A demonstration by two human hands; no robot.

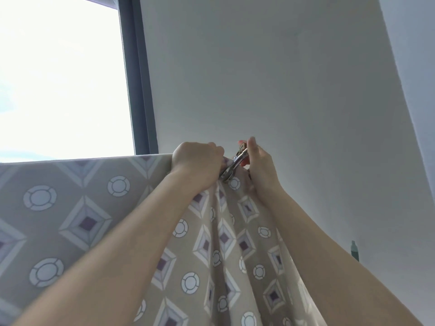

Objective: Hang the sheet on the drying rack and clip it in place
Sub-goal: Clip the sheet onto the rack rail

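A beige sheet (77, 208) with a diamond and circle pattern hangs over a high bar that the cloth hides. Its top edge runs level from the left to the middle of the view, and to the right it bunches into folds. My left hand (197, 158) is closed on the bunched top edge. My right hand (259, 165) squeezes a metal clip (233, 167) whose jaws sit on the gathered fabric just beside my left hand. Both arms reach up from below.
A bright window (61, 76) with a dark frame (138, 90) fills the upper left. A plain white wall (270, 67) stands behind the sheet. A small green object (354, 250) shows at the right, past my right forearm.
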